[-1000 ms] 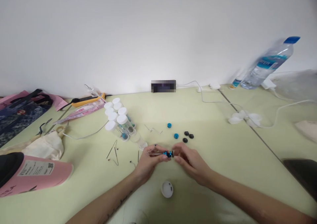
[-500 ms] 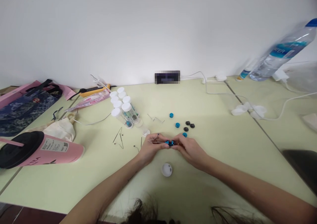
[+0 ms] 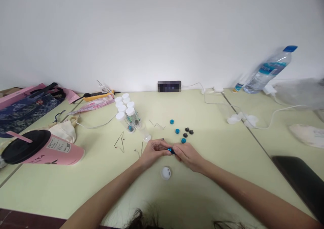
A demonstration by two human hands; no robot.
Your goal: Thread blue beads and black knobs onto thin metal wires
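Observation:
My left hand (image 3: 155,152) and my right hand (image 3: 189,155) meet over the table, fingers pinched around a small blue part (image 3: 171,150). A thin metal rod also lies between the fingers of my left hand. The right fingertips cover much of the blue part. Just beyond the hands are several blue wheels (image 3: 177,131) and black wheels (image 3: 185,135). A white cap (image 3: 166,173) with small bits inside lies nearer the table's front. Bent metal wires (image 3: 123,142) are left of my left hand, and a clear tube (image 3: 146,136) lies just past it.
White-capped tubes (image 3: 121,116) stand at the left centre. Further left are a pink cup (image 3: 68,151), a cloth pouch (image 3: 64,133), a power strip (image 3: 97,95) and a patterned bag (image 3: 27,111). A water bottle (image 3: 268,70), white cable (image 3: 273,112) and black object (image 3: 298,175) are on the right.
The camera view has shifted. My right fingers have moved over the blue part, hiding more of it; my left hand still grips it.

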